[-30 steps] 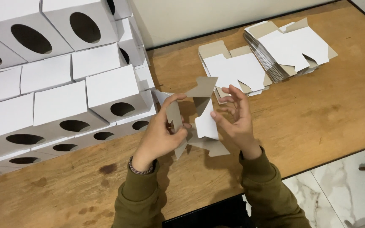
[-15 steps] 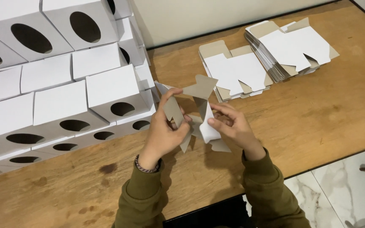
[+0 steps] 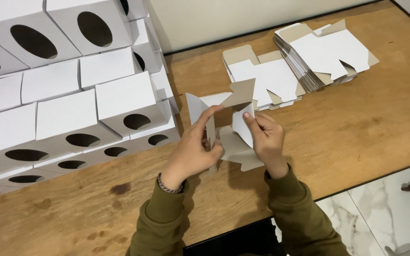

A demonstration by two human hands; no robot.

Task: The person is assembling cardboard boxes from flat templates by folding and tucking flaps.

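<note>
Since the earlier frame both hands have drawn closer, folding the flaps inward. Assembled white boxes [image 3: 72,95] with oval holes are stacked left; two flat blank stacks [image 3: 304,57] lie behind. The left hand [image 3: 193,151] and right hand [image 3: 267,137] pinch the half-folded white-and-grey carton [image 3: 228,123] above the wooden counter [image 3: 357,128].

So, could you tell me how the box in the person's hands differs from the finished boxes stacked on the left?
The held box is half folded, flaps splayed and brown inside showing; the stacked boxes are closed, showing white only. The stacked boxes show oval holes; none shows on the held box. It is gripped by the left hand and right hand. Both are white card.
</note>
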